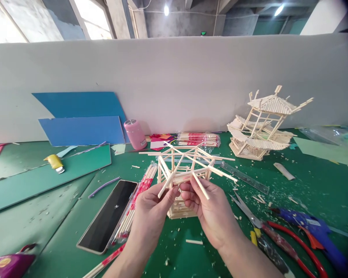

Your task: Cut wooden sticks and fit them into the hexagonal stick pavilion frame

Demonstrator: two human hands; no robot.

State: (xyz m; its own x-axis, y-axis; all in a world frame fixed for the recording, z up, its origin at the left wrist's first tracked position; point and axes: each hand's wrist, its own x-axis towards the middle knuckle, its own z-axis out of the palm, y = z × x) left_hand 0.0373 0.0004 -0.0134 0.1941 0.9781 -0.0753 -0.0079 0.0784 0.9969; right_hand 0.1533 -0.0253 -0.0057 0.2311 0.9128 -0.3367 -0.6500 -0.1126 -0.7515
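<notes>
Head view: both our forearms rise from the lower edge, palms turned inward. Our left hand (150,212) has its fingers pinched shut on the near edge of the stick frame (188,158). Our right hand (213,214) grips it likewise. The stick frame is held above the green worktop (46,216), over a stick base (178,211).

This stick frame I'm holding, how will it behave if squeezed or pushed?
Probably light: the stick frame is thin sticks with open gaps. Likely fragile; long ends jut out and could snap. Seemingly stiff: no sag between left hand and right hand.
</notes>
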